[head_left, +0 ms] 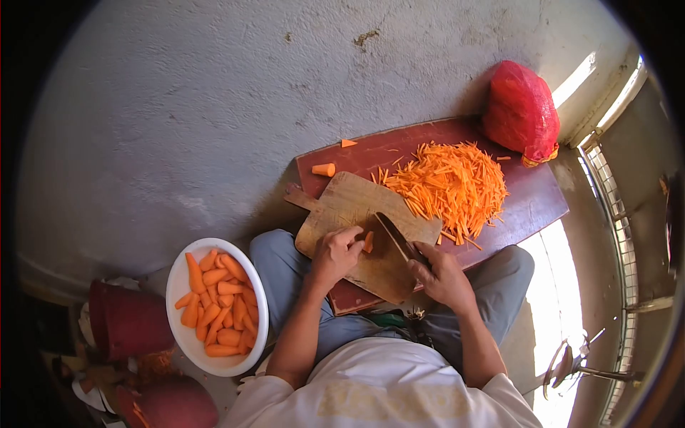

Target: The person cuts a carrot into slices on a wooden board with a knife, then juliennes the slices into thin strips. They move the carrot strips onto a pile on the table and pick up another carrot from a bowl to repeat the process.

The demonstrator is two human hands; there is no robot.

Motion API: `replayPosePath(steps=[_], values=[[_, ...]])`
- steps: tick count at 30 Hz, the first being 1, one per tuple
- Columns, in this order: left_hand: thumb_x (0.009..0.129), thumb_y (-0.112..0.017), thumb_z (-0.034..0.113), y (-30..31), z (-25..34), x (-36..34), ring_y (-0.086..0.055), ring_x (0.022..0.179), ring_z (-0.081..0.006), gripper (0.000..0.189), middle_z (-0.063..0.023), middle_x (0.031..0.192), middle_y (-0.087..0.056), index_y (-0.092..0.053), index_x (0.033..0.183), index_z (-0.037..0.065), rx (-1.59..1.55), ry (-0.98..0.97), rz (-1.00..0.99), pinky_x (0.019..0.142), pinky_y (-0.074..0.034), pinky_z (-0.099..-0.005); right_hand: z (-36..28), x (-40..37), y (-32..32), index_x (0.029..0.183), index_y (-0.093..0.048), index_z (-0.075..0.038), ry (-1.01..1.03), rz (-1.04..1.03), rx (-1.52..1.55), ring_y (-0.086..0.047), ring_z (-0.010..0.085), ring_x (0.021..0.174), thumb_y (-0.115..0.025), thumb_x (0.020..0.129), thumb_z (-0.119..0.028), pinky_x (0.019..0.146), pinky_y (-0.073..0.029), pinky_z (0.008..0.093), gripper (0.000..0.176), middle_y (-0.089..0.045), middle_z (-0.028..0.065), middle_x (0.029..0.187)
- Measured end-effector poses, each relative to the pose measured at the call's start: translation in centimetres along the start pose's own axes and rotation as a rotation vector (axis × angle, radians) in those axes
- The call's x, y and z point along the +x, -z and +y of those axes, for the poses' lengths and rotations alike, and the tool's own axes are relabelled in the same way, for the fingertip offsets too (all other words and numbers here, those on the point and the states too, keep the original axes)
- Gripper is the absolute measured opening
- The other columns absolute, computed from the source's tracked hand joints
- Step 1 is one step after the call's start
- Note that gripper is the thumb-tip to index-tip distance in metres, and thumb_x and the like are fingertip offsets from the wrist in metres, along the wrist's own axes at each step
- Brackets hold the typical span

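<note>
My right hand [444,277] is wrapped round the handle of a kitchen knife [392,232], whose dark blade slants up and left over the wooden cutting board [344,191]. Fingers curled, my left hand [337,254] grips a small carrot piece [368,242] on the board, to the left of the blade. Just beyond the board's right side lies a large heap of shredded carrot [457,187]. A carrot chunk [324,170] and a thin orange wedge [348,143] lie near the table's far left corner.
The low red table [542,192] stands against a grey wall. A red mesh bag [522,110] sits at its right end. To my left is a white basin [261,314] of peeled carrots, with red buckets [135,319] beyond it. A metal stand [571,367] is at right.
</note>
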State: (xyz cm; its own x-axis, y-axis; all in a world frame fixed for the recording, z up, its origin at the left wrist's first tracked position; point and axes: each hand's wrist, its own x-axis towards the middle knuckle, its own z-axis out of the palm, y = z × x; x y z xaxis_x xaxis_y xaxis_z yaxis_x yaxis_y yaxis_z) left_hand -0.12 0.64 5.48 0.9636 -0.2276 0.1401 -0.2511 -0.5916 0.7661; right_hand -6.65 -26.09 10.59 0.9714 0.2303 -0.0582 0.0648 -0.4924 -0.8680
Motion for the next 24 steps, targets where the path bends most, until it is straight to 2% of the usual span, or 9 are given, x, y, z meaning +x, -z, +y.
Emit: replayPosePath(steps=[3,4,6,7,9,12,14,19,24], values=[[0.092,-0.076,-0.003,0.1,-0.8,-0.6,-0.073,0.085,-0.0401,0.023,-0.0215,0.097,-0.074,-0.078,0.114,-0.005,-0.055,-0.172,-0.081,0.080,-0.060,-0.0419,0.4,-0.9,-1.7,0.140,-0.064,0.007,0.039,0.044,0.025,-0.074,0.0411,0.093,-0.069,0.106,-0.017,0.085,-0.057,0.0452,0.042,-0.074,0.0304,0.103],[0.090,-0.075,-0.003,-0.4,-1.1,-0.7,-0.072,0.090,-0.0420,0.019,-0.0218,0.097,-0.072,-0.077,0.109,-0.005,-0.045,-0.184,-0.084,0.081,-0.058,-0.0456,0.5,-1.0,-2.3,0.141,-0.063,0.007,0.071,0.072,0.028,-0.074,0.0427,0.095,-0.069,0.106,-0.018,0.086,-0.057,0.0455,0.043,-0.073,0.0312,0.104],[0.088,-0.072,-0.003,-2.1,-2.2,-0.7,-0.068,0.100,-0.0457,0.010,-0.0225,0.098,-0.068,-0.074,0.097,-0.005,-0.022,-0.210,-0.087,0.084,-0.055,-0.0530,-0.1,-0.9,-2.7,0.143,-0.062,0.007,0.010,0.008,-0.014,-0.074,0.0450,0.098,-0.069,0.106,-0.018,0.088,-0.057,0.0462,0.045,-0.073,0.0325,0.106],[0.088,-0.071,-0.004,-2.9,-2.8,-0.7,-0.067,0.100,-0.0467,0.009,-0.0230,0.098,-0.067,-0.073,0.096,-0.005,0.026,-0.247,-0.057,0.084,-0.055,-0.0535,-0.4,-0.7,-2.8,0.144,-0.061,0.007,-0.018,-0.025,-0.035,-0.074,0.0461,0.100,-0.069,0.106,-0.018,0.089,-0.057,0.0465,0.046,-0.073,0.0331,0.107],[0.088,-0.069,-0.006,-4.2,-3.8,-0.8,-0.065,0.100,-0.0487,0.006,-0.0241,0.097,-0.066,-0.071,0.093,-0.004,0.126,-0.319,0.006,0.084,-0.055,-0.0546,-0.6,-0.1,-3.1,0.145,-0.061,0.007,0.090,-0.006,-0.028,-0.074,0.0466,0.101,-0.068,0.107,-0.017,0.091,-0.057,0.0468,0.046,-0.073,0.0338,0.107],[0.089,-0.071,-0.008,-5.1,-4.2,-0.7,-0.065,0.098,-0.0453,0.016,-0.0207,0.097,-0.067,-0.077,0.103,-0.002,0.117,-0.357,0.090,0.084,-0.055,-0.0536,-0.5,0.4,-3.2,0.144,-0.061,0.007,0.156,0.006,-0.011,-0.074,0.0468,0.101,-0.068,0.107,-0.016,0.091,-0.057,0.0463,0.045,-0.073,0.0344,0.107],[0.089,-0.071,-0.008,-4.5,-3.3,-0.8,-0.065,0.100,-0.0452,0.016,-0.0212,0.101,-0.068,-0.078,0.103,-0.002,0.112,-0.360,0.114,0.086,-0.055,-0.0522,-0.4,0.1,-3.2,0.144,-0.061,0.007,0.146,0.008,0.010,-0.074,0.0469,0.101,-0.068,0.107,-0.016,0.091,-0.057,0.0460,0.044,-0.073,0.0344,0.107],[0.074,-0.063,-0.011,-3.6,-2.8,-0.3,-0.062,0.105,-0.0458,0.016,-0.0243,0.104,-0.064,-0.069,0.089,-0.007,0.045,-0.415,0.078,0.093,-0.055,-0.0525,-2.0,-1.4,-2.4,0.141,-0.062,0.007,-0.036,-0.063,0.029,-0.074,0.0464,0.097,-0.067,0.109,-0.017,0.086,-0.056,0.0463,0.041,-0.072,0.0328,0.104],[0.075,-0.063,-0.007,-3.2,-2.4,-0.3,-0.061,0.106,-0.0466,0.009,-0.0254,0.104,-0.064,-0.066,0.084,-0.008,0.157,-0.471,0.059,0.094,-0.055,-0.0520,-2.4,-2.9,-3.5,0.142,-0.060,0.006,-0.005,-0.054,-0.047,-0.073,0.0501,0.095,-0.066,0.110,-0.017,0.083,-0.056,0.0492,0.040,-0.072,0.0323,0.102]])
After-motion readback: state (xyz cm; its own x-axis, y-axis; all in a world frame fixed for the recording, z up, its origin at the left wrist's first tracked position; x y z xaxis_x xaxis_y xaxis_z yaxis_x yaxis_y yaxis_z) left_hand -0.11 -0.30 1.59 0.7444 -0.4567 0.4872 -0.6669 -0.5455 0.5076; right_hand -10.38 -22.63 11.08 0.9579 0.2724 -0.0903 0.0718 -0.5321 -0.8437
